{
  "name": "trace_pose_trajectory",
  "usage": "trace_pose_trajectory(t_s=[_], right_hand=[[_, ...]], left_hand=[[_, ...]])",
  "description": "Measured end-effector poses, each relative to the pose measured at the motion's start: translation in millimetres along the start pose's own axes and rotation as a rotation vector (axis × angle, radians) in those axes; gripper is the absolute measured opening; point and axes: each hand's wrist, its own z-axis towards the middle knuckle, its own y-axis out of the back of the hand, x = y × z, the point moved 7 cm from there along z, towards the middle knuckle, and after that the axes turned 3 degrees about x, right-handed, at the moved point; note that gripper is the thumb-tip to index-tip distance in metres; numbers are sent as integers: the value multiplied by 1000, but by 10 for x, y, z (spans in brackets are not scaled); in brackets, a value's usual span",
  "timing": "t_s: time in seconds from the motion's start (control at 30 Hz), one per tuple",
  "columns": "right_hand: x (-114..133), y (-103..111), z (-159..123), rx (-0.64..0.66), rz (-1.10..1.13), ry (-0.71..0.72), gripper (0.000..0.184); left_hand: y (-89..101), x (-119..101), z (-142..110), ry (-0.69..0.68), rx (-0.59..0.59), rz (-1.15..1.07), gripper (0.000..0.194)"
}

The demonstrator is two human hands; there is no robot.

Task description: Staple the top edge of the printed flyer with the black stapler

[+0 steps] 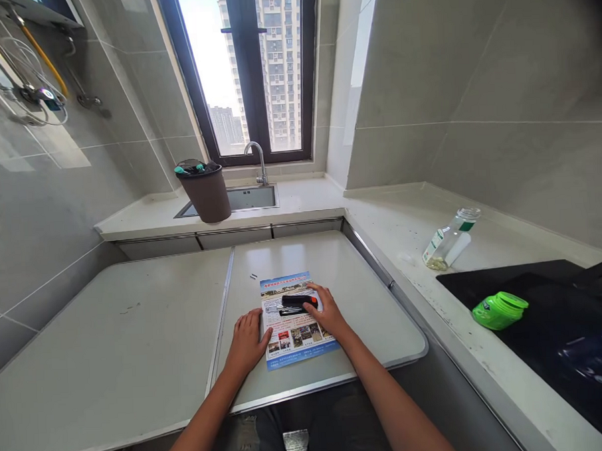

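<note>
A printed flyer with blue borders and small photos lies on the white folding table. On top of it rests a black stapler with a red spot at its right end. The stapler's jaws appear apart, its metal part showing toward the left. My right hand grips that right end between thumb and fingers. Flat on the tabletop, fingers stretched out, my left hand has its thumb on the flyer's left edge. Small strips of staples lie just beyond the flyer.
Behind the table, a brown bin stands by the sink and faucet. On the right counter are a glass jar and a green bottle, which lies at the black cooktop.
</note>
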Motion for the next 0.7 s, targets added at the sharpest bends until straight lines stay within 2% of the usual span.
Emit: trace_pose_trajectory(t_s=[0.07, 0.13, 0.33, 0.57, 0.7], right_hand=[[15, -111, -16, 119, -99, 13, 61], [22, -165, -30, 167, -174, 29, 67], [20, -151, -17, 151, -147, 23, 41], [73, -108, -34, 142, -42, 23, 32], [118, -10, -43, 45, 84, 49, 35]], left_hand=[[-13, 13, 4, -4, 0, 8, 49], [-28, 21, 8, -10, -2, 18, 53], [-35, 33, 24, -9, -15, 34, 53], [-20, 18, 29, -35, 4, 71, 43], [-16, 15, 30, -45, -12, 58, 40]])
